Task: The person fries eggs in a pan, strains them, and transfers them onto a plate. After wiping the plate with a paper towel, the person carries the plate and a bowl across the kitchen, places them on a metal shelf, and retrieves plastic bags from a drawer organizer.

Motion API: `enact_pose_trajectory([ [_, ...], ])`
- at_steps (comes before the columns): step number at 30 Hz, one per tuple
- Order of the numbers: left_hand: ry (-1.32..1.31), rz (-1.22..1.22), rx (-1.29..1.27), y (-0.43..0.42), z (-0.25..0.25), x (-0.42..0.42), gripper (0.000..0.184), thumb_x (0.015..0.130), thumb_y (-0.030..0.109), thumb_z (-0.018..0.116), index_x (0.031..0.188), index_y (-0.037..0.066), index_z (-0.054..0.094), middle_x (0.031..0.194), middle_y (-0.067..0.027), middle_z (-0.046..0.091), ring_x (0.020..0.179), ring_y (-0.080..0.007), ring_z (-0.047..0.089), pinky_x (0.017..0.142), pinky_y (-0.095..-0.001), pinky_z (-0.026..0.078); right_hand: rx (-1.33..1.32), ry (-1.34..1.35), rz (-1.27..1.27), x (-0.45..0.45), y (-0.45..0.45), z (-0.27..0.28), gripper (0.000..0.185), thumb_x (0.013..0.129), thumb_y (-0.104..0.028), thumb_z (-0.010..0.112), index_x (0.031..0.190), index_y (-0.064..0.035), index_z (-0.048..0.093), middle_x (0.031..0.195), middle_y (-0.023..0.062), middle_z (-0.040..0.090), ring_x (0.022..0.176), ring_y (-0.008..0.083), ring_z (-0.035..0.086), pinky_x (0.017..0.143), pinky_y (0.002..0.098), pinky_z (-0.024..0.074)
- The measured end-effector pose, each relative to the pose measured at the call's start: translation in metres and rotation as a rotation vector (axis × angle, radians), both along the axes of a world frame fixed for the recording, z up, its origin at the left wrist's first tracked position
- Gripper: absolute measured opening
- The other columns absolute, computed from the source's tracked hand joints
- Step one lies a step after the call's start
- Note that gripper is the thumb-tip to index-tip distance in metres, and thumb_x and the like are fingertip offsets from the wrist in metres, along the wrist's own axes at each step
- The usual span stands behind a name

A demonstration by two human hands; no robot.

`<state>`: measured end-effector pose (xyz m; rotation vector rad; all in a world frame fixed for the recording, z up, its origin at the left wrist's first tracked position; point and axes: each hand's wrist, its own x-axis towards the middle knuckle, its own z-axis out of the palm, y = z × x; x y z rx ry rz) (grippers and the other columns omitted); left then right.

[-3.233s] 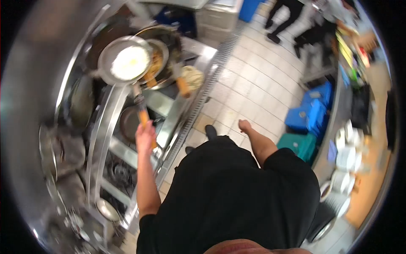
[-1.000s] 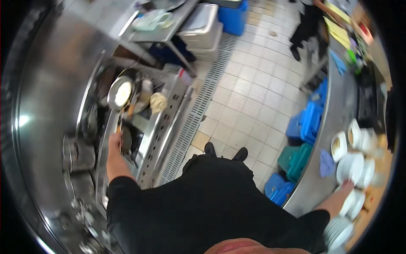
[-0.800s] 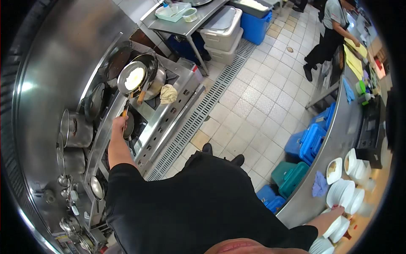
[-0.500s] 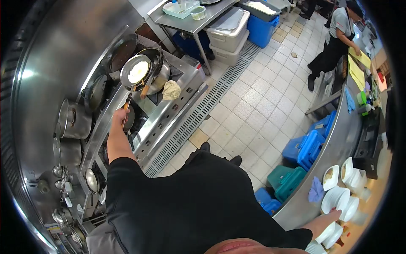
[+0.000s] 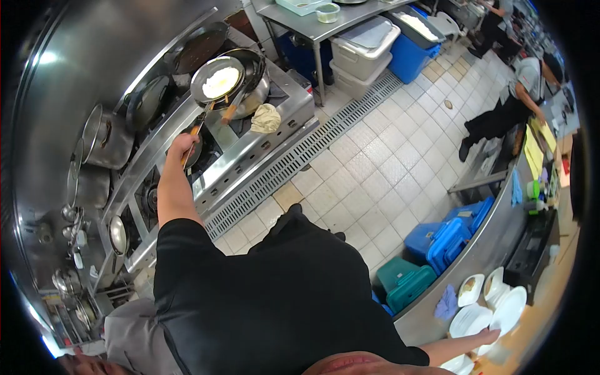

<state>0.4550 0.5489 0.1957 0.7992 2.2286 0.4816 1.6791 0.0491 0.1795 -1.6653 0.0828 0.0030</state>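
My left hand (image 5: 183, 144) is closed around the long, wood-gripped handle of a round shallow pan (image 5: 198, 86). Whitish-yellow food (image 5: 221, 82), which looks like egg, lies in it. The pan is over a larger dark wok (image 5: 251, 65) at the far end of the stove. On the opposite side, my right hand (image 5: 489, 337) grips the near edge of a white plate (image 5: 511, 306), which is tilted. Beside that plate is a stack of white plates (image 5: 470, 320). A small white dish with brown food (image 5: 470, 290) sits near the stack.
A crumpled cloth (image 5: 266, 119) lies on the stove edge (image 5: 294, 111). Large pots (image 5: 115, 140) line the left wall. Lidded blue bins (image 5: 440, 240) and a green bin (image 5: 406, 279) stand under the right counter. One person (image 5: 519, 103) works at that counter; another (image 5: 134, 337) is close behind me.
My right hand has gone from the plate stack to the edge of one white plate, now tilted apart from it. My left hand keeps its hold on the pan. My view has shifted.
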Motion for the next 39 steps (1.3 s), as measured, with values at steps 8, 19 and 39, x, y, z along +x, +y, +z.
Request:
enact_pose_trajectory([
  [8, -0.963, 0.087, 0.106, -0.004, -0.006, 0.013, 0.022, 0.095, 0.032, 0.051, 0.107, 0.013, 0.051, 0.065, 0.0004, 0.049, 0.049, -0.0102, 0.043, 0.046, -0.0260, 0.038, 0.304, 0.170, 0.864, -0.181, 0.357, 0.003, 0.047, 0.093, -0.025, 0.055, 0.131, 0.0001, 0.045, 0.124, 0.0150, 0.056, 0.111, 0.0284, 0.057, 0.097, 0.0419, 0.0449],
  [19, -0.724, 0.050, 0.305, -0.020, 0.016, 0.020, 0.019, 0.097, 0.026, 0.050, 0.096, 0.006, 0.048, 0.060, -0.0017, 0.047, 0.043, -0.0096, 0.043, 0.039, -0.0248, 0.034, 0.309, 0.540, 1.422, -0.745, 0.705, -0.028, 0.042, 0.101, -0.027, 0.040, 0.131, 0.0027, 0.044, 0.125, 0.0129, 0.054, 0.113, 0.0231, 0.054, 0.098, 0.0358, 0.0435],
  [39, -0.026, 0.129, 0.306, -0.016, 0.041, 0.072, 0.024, 0.091, 0.026, 0.057, 0.091, 0.003, 0.051, 0.065, -0.0129, 0.056, 0.059, -0.0264, 0.058, 0.057, -0.0378, 0.044, 0.243, 0.742, 1.522, -1.081, 0.786, -0.014, 0.033, 0.101, -0.027, 0.038, 0.099, 0.0005, 0.056, 0.096, 0.0046, 0.060, 0.087, 0.0132, 0.053, 0.078, 0.0300, 0.0436],
])
